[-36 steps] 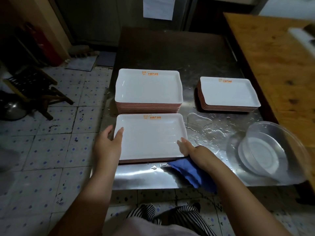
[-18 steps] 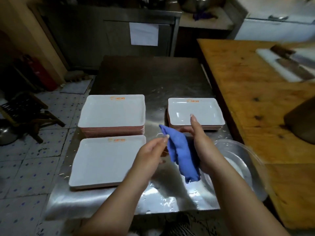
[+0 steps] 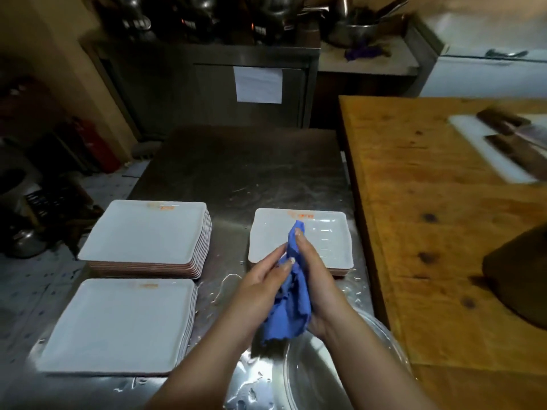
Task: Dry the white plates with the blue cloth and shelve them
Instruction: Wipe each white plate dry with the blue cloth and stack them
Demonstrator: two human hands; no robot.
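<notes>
We hold the blue cloth [image 3: 291, 303] bunched up between both hands above the wet steel table [image 3: 236, 179], its top end poking up past the fingertips and its ragged lower edge hanging over the rim of a clear bowl [image 3: 381, 335]. Our left hand [image 3: 260, 287] presses against the cloth from the left with its fingers laid along it; our right hand [image 3: 318, 279] wraps the cloth from the right, fingers curled round it.

Just behind the hands, on the far right of the table, sits a short stack of white plates [image 3: 328, 241], its top plate showing an orange mark at the far edge. To the left, a taller stack of white plates [image 3: 145, 232] with pink edges stands at mid-table, and nearer to us a third, low stack [image 3: 118, 324] lies at the near left corner. Water drops and a small puddle glint on the steel between the stacks and along the near edge.

Right of the steel table stands a wooden counter [image 3: 429, 232] with a white cutting board [image 3: 485, 146] and dark-handled knives, blurred. Far back, a steel cabinet bears a sheet of paper [image 3: 258, 84].
</notes>
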